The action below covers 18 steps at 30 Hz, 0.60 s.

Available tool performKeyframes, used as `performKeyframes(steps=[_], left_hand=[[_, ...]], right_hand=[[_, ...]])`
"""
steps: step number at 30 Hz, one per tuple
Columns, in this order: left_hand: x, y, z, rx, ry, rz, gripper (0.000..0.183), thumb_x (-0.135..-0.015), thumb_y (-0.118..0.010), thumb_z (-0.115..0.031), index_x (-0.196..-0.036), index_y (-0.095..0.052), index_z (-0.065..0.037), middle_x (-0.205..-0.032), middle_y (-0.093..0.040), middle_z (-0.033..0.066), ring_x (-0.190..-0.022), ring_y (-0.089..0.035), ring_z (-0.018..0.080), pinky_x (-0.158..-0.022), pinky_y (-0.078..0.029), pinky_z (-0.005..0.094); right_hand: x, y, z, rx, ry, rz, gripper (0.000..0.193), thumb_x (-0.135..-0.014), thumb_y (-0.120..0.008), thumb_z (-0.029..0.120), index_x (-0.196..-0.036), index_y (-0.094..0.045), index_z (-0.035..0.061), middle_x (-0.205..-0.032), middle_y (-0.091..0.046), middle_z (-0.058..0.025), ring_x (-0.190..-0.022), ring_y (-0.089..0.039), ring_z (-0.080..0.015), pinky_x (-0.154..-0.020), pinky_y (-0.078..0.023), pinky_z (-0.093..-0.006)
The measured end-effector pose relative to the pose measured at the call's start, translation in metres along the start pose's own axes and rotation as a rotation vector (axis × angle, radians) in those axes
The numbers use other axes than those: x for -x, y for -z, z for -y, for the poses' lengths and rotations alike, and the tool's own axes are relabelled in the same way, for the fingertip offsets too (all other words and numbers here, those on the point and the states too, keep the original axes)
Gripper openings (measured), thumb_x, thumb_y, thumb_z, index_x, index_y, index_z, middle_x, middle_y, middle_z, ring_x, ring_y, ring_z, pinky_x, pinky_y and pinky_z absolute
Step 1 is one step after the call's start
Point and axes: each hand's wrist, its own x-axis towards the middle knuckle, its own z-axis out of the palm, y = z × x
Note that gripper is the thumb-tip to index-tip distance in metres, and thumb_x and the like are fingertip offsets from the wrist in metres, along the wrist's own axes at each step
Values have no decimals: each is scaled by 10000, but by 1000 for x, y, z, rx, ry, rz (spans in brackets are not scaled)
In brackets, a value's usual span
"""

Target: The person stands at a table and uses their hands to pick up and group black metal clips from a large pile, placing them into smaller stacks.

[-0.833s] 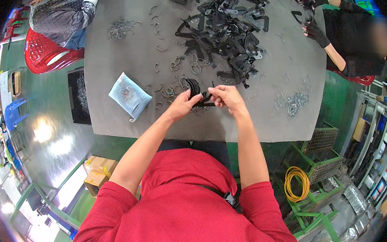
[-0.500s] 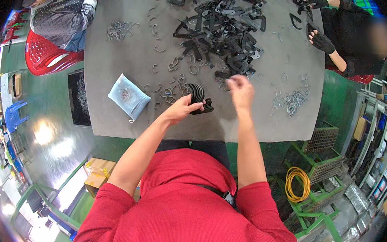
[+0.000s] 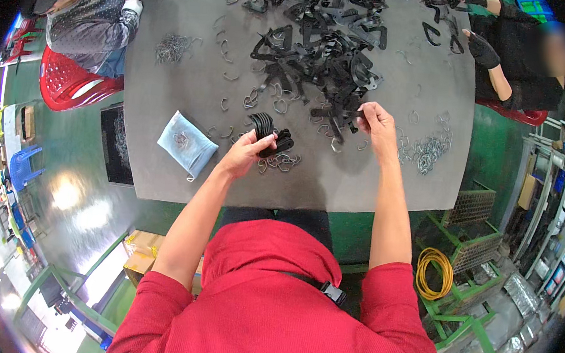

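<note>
My left hand [image 3: 240, 154] is closed around a stack of black curved strap-like pieces [image 3: 261, 122], their bent ends fanned upward. Just beyond its fingers lies a cluster of open wire rings [image 3: 281, 163] on the table. Toward the right, my right hand [image 3: 379, 126] reaches to the near edge of a big heap of black strap pieces [image 3: 332, 54]. Thumb and forefinger are pinched at the end of one black piece [image 3: 352, 113]; how far they grip it is partly hidden. More loose wire rings [image 3: 279, 96] are scattered between the hands and the heap.
On the grey table [image 3: 401, 186] lie a light blue cloth pouch [image 3: 187, 146] with rings on it and wire ring piles at right [image 3: 429, 151] and far left [image 3: 173, 48]. Two people sit across, one wearing a black fingerless glove [image 3: 483, 51]. A yellow coiled hose [image 3: 434, 273] hangs at lower right.
My left hand has moved left with its stack, uncovering rings beside it. The right hand has shifted right and now pinches at the heap's edge. The gloved hand has drawn back slightly.
</note>
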Motion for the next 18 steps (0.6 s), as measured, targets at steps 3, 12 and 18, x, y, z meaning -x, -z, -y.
performKeyframes(steps=[3,12,18], left_hand=[[-2,-4,-4,-5,-5,-32,227,-837,-550,-252,-956,-514,-61,-790,-546,-8,-774,-512,80,-699,-415,239],[-14,-23,-13,-148,146,131,236,-861,-504,-258,-999,-519,-67,-860,-549,-8,-834,-506,87,-760,-407,256],[-13,-40,-20,-308,182,324,249,-819,-575,-228,-995,-518,-61,-892,-549,-6,-816,-497,76,-761,-384,224]], right_hand=[[-3,13,-5,115,-64,50,200,-840,-546,272,-767,-575,88,-652,-498,54,-559,-442,-20,-506,-358,-150],[3,-45,8,167,-258,786,218,-830,-552,283,-753,-575,81,-610,-456,72,-510,-355,-19,-443,-269,-171],[-23,-51,2,101,-392,785,178,-792,-593,267,-779,-587,89,-607,-503,72,-529,-433,-32,-480,-330,-193]])
